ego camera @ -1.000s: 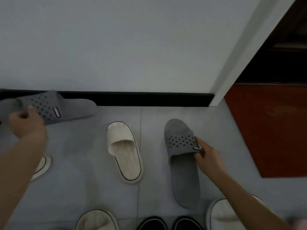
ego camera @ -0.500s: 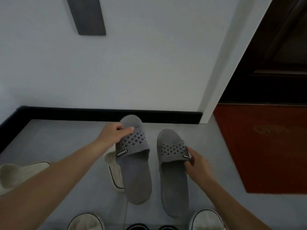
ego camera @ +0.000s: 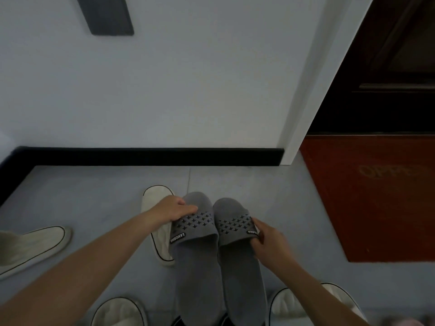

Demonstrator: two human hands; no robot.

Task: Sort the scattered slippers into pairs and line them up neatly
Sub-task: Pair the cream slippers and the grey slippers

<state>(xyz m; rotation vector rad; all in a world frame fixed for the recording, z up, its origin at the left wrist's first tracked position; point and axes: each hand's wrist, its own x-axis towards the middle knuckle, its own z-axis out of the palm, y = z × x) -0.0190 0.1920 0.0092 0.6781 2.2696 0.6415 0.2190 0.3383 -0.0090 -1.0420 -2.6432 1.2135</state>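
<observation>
Two grey slippers with star-shaped holes lie side by side, toes toward the wall. My left hand (ego camera: 173, 209) grips the strap of the left grey slipper (ego camera: 196, 255). My right hand (ego camera: 266, 238) grips the strap edge of the right grey slipper (ego camera: 237, 260). The left grey slipper partly covers a white slipper (ego camera: 156, 201) with black trim. Other white slippers lie at far left (ego camera: 30, 248), bottom left (ego camera: 117, 312) and bottom right (ego camera: 286, 304), the last partly hidden by my right arm.
A white wall with a black skirting board (ego camera: 153, 156) runs across ahead. A red doormat (ego camera: 374, 196) lies to the right before a dark doorway. Dark shoes (ego camera: 177, 322) peek in at the bottom edge. Grey floor tiles show between the slippers and the wall.
My left hand brought its grey slipper from the far left to right beside the other grey one. Both slippers now sit closer together, and the view has shifted.
</observation>
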